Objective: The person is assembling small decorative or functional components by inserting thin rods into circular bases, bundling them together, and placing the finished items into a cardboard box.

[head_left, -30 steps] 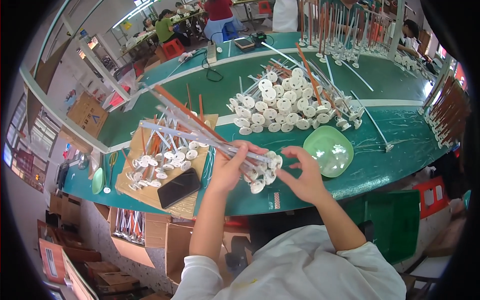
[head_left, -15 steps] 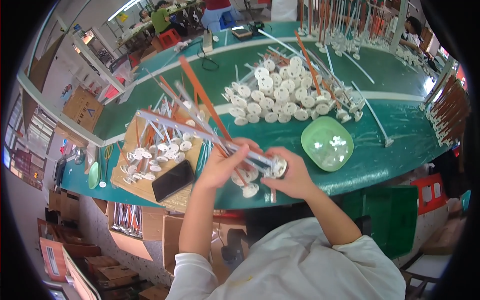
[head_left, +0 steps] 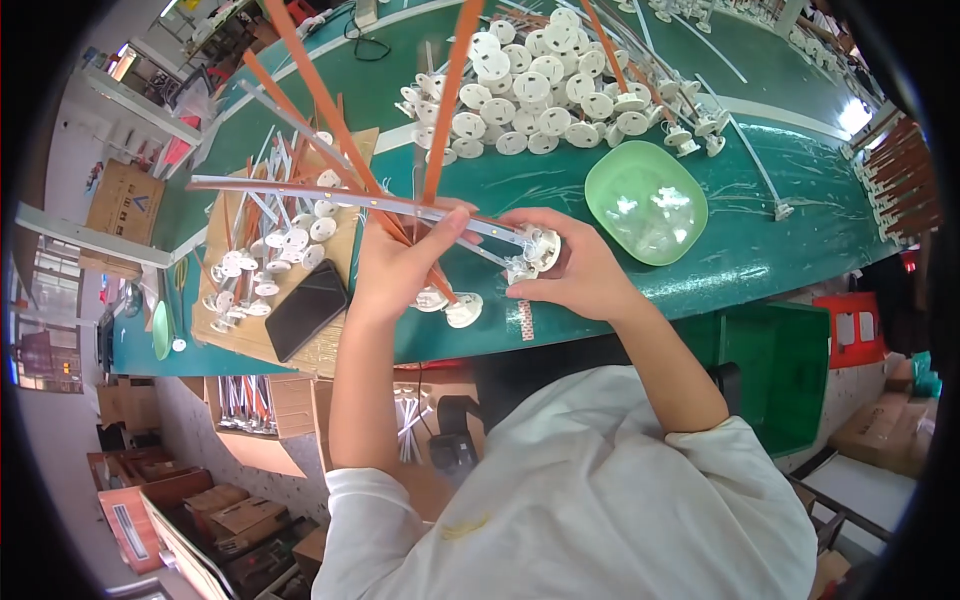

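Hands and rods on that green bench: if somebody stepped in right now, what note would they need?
Left hand: gripping the bundle of rods mid-length.
Right hand: pinching the white disc end of that bundle.
Nearby: green bowl to the right, heap of white discs behind, black phone on the cardboard sheet to the left.
Done: many rods with discs lie on the cardboard.
Left: the bundle is not yet set down.

Bare green counter [head_left: 760,250] lies open right of the bowl [head_left: 645,200]. Left, a phone [head_left: 306,309] and scattered white discs [head_left: 270,260] crowd the cardboard; orange strips [head_left: 330,110] cross overhead.
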Action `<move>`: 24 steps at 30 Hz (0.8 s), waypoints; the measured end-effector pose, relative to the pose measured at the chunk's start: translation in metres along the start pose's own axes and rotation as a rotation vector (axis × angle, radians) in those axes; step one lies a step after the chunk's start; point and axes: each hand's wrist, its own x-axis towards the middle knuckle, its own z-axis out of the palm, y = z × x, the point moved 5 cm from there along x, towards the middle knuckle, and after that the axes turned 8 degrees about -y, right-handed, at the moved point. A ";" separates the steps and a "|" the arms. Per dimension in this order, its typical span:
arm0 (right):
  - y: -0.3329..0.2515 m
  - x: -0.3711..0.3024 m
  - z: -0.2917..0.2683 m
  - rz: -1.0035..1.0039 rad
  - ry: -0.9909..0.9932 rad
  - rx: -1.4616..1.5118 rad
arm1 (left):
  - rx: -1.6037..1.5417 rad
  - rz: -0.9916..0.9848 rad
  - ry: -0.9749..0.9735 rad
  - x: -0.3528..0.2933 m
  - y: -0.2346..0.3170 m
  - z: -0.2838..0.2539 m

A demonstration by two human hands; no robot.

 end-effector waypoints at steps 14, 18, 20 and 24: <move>-0.017 0.003 0.025 -0.232 0.110 -0.870 | 0.418 0.046 -0.115 -0.003 -0.004 0.019; -0.025 0.014 0.028 -0.195 -0.023 -0.742 | 0.309 0.029 -0.064 0.001 -0.009 0.005; -0.024 0.016 0.027 -0.198 -0.016 -0.717 | 0.200 -0.066 -0.006 0.001 -0.012 -0.004; -0.033 0.020 0.029 -0.281 0.053 -0.643 | 0.103 -0.089 -0.072 0.003 -0.018 -0.004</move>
